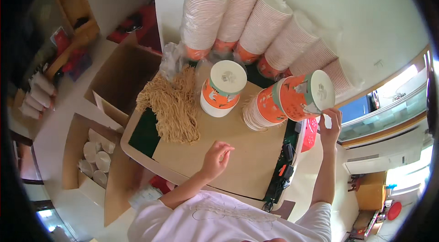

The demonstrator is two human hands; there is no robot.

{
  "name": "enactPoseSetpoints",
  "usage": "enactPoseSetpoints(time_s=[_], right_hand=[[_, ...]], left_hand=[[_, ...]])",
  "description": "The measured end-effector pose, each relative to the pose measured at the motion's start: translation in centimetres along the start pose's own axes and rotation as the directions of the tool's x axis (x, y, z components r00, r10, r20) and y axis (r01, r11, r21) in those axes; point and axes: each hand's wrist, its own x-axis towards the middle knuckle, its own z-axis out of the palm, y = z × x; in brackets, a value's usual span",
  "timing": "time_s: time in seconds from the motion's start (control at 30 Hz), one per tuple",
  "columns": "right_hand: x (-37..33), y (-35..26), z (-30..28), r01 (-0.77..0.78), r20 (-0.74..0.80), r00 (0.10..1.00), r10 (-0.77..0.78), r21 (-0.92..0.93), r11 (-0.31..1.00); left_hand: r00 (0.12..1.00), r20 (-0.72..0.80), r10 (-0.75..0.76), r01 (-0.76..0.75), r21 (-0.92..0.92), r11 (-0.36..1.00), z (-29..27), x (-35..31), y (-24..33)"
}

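Note:
At the right side of the table, my right hand [330,127] pinches with closed fingers at the edge of an orange, white and green paper bucket [295,99]. A thin cord seems to show by the fingertips. That bucket is upside down and tilted, at the end of a leaning stack of nested paper buckets [260,109]. My left hand [216,160] hovers above the brown board, fingers curled together, nothing visible in them. Ahead of it a shorter upside-down stack of paper buckets [220,98] stands alone. Left of that lies a large bundle of tan twisted cords [176,104].
Several tall bucket stacks [206,18] in clear plastic line the table's back edge by the wall. Open cardboard boxes [121,72] stand on the floor at left, one holding white rolls or cups [93,151]. A black adapter with cables [288,153] lies on the right edge.

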Motion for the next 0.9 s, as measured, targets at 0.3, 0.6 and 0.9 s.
enactPoseSetpoints(time_s=[0.3,0.6,0.9], right_hand=[[-0.5,1.2,2.7,-0.029,0.090,0.996,0.024,0.061,0.998],[-1.7,1.4,6.0,-0.021,0.153,0.988,0.007,0.091,0.996],[-2.4,1.5,7.7,-0.009,0.201,0.980,-0.009,0.090,0.996]], left_hand=[[0.994,0.071,-0.086,0.086,0.000,0.996,0.1,0.2,-1.0],[0.991,0.049,-0.127,0.126,0.022,0.992,-0.3,0.4,-1.3],[0.988,0.057,-0.144,0.144,0.013,0.990,-0.1,0.5,-1.3]])
